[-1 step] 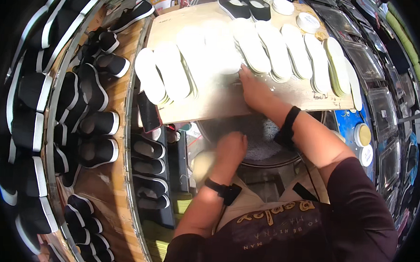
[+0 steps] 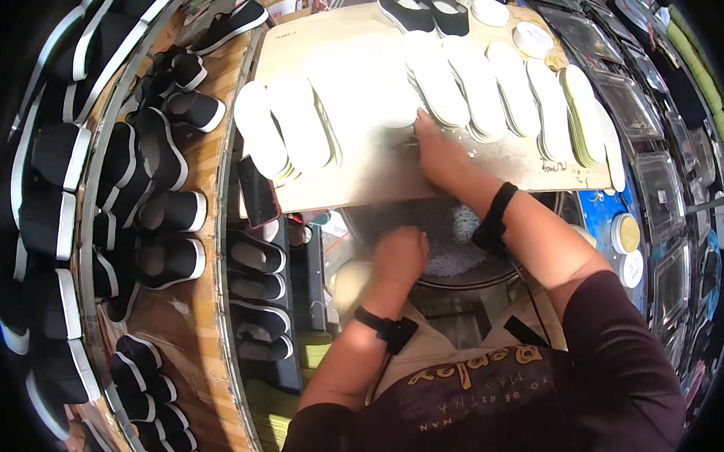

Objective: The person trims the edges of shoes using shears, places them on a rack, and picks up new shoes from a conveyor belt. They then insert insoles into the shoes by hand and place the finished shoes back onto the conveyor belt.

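Insoles [image 2: 437, 80] look light n bendy, I'd grab edges; can't tell if my left hand [image 2: 401, 256] or right hand [image 2: 447, 159] is pinching anything.

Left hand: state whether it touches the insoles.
Apart: the head view shows the front of the board between the left hand and the insoles.

The head view has shifted a hair; the board [image 2: 339, 185] and pale insoles [image 2: 473, 89] appear slightly farther right.
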`<state>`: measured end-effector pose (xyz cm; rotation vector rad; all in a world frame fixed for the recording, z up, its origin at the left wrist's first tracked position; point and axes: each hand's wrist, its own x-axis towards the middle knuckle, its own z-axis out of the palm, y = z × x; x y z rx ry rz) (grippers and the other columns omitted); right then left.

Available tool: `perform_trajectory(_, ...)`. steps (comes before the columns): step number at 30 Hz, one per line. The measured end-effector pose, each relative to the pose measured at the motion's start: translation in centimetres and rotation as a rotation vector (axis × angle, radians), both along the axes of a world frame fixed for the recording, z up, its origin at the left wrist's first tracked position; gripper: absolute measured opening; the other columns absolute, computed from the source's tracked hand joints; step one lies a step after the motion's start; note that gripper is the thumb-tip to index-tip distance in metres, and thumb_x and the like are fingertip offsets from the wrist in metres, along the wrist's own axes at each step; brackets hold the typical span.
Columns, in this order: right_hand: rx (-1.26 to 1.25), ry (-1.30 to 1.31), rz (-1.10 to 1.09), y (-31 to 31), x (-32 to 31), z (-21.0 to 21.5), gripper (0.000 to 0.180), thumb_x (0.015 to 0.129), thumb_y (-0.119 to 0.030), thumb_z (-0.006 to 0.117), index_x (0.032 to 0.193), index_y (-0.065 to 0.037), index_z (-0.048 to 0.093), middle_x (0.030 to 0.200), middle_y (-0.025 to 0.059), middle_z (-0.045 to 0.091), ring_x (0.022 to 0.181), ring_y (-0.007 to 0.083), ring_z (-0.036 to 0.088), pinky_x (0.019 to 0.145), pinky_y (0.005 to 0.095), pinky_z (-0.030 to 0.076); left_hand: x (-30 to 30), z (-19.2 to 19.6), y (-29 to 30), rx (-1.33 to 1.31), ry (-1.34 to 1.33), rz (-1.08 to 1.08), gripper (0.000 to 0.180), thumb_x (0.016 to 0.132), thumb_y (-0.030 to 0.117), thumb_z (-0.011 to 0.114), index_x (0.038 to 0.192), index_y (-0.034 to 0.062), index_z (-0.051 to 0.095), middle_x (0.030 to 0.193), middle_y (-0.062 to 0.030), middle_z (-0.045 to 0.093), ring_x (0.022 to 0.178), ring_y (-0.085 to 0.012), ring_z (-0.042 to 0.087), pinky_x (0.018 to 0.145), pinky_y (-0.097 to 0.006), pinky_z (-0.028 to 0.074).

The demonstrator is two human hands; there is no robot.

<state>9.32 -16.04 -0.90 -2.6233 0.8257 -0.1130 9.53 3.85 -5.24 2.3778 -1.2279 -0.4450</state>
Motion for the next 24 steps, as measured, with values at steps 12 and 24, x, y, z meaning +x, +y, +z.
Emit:
perform_trajectory(12,0.078,0.088,-0.256,-0.6,3.8,1.1,0.049,0.096,-0.017,0.034,0.144,-0.009,0.029,0.129,0.0247,0.052,0.099,0.0421,0.063,0.088,0.0471,0.049,-0.1,-0.3,0.2,-0.044,-0.056,-0.04,0.027,0.087,0.027,0.056,0.081,0.0036,0.066,0.082,-0.0179,0.065,0.076,-0.0371,0.064,0.068,-0.049,0.052)
perform_trajectory(24,-0.164,-0.062,0.149,2.5,-2.8,2.9,0.033,0.081,-0.006,0.05,0.112,-0.005,0.061,0.105,0.0159,0.065,0.1,0.0383,0.059,0.085,0.0453,0.048,-0.1,-1.2,0.3,-0.067,-0.069,-0.022,0.024,0.086,0.025,0.056,0.081,0.0043,0.066,0.082,-0.0165,0.065,0.077,-0.0361,0.064,0.068,-0.048,0.052)
